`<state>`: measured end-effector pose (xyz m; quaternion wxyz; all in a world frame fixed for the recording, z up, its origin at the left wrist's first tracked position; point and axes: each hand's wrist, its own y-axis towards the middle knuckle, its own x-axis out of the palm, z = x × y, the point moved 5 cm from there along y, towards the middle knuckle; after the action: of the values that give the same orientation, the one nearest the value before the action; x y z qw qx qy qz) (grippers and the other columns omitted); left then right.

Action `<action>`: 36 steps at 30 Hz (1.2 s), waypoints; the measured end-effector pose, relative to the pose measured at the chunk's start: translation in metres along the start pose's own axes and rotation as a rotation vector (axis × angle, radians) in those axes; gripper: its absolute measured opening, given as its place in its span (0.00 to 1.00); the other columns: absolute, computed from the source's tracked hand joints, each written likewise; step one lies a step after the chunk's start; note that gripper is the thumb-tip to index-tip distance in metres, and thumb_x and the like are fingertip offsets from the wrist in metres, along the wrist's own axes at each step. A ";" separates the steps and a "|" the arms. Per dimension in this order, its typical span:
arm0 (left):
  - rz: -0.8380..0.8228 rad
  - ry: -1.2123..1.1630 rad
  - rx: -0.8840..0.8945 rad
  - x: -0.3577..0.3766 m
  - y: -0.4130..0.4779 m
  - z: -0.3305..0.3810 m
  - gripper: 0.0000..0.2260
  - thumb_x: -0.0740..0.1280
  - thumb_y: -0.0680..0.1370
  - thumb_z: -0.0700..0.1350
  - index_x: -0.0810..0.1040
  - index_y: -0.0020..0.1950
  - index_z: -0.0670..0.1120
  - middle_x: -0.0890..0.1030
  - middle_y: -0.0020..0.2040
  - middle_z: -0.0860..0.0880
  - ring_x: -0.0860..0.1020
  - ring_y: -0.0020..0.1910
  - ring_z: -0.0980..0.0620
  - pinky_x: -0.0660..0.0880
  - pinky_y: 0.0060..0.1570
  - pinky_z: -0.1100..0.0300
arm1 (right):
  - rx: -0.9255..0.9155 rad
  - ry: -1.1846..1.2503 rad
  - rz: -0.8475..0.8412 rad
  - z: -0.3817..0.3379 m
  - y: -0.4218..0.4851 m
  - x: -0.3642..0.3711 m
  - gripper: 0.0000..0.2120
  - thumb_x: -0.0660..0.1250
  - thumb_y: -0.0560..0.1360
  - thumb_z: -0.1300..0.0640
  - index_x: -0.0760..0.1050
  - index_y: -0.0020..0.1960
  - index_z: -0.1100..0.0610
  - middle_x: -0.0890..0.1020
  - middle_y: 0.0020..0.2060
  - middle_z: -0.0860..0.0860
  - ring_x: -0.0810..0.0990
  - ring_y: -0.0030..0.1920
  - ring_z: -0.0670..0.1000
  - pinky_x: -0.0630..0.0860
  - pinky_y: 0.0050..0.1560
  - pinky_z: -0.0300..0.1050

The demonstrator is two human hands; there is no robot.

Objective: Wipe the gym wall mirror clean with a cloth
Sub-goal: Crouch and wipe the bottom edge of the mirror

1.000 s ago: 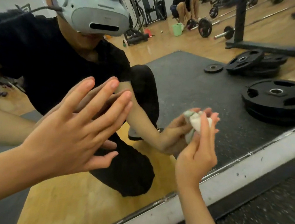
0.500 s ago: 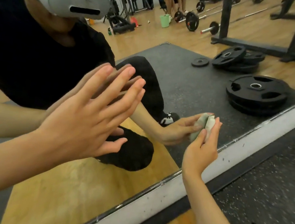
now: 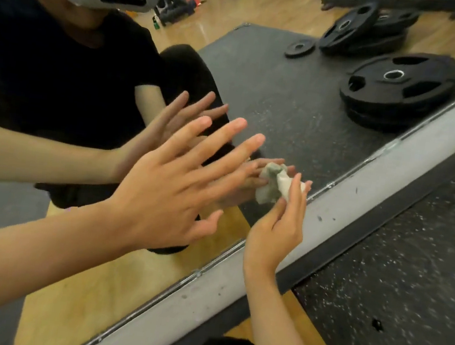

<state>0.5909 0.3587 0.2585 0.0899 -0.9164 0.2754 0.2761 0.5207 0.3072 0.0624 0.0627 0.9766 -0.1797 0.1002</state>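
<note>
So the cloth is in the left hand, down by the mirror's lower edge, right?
Not quite. The head view shows the cloth in the right hand, not the left, down by the mirror's lower edge. The left hand is spread open and holds nothing.

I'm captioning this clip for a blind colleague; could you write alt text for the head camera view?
A person's right hand holds a small crumpled white cloth against the lower edge of a large gym wall mirror, while the left hand is spread open before the glass. The mirror reflects the crouching person and stacked black weight plates.
</note>
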 end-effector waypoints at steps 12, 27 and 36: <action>-0.165 -0.058 -0.076 0.041 0.031 0.003 0.38 0.59 0.81 0.61 0.50 0.87 0.49 0.46 0.87 0.42 0.42 0.86 0.40 0.31 0.81 0.43 | -0.093 0.031 0.048 0.004 0.082 -0.019 0.20 0.60 0.84 0.67 0.70 0.76 0.63 0.73 0.75 0.55 0.71 0.76 0.49 0.69 0.70 0.32; -0.122 0.271 0.050 0.051 0.027 -0.001 0.38 0.49 0.85 0.65 0.47 0.87 0.42 0.41 0.86 0.39 0.36 0.84 0.36 0.31 0.80 0.35 | 0.002 -0.047 0.184 0.048 0.157 -0.026 0.25 0.59 0.84 0.65 0.68 0.79 0.54 0.71 0.77 0.53 0.68 0.78 0.46 0.67 0.77 0.43; -0.140 0.304 0.031 0.046 0.026 0.003 0.44 0.51 0.81 0.69 0.46 0.87 0.42 0.42 0.86 0.38 0.37 0.84 0.35 0.31 0.79 0.33 | 0.038 -0.078 0.056 0.036 0.065 -0.015 0.24 0.58 0.86 0.61 0.62 0.81 0.50 0.70 0.78 0.50 0.71 0.75 0.44 0.72 0.71 0.39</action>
<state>0.6066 0.3169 0.2300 0.0802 -0.9630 0.2256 0.1234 0.4898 0.2460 0.0296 0.0343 0.9753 -0.2075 0.0672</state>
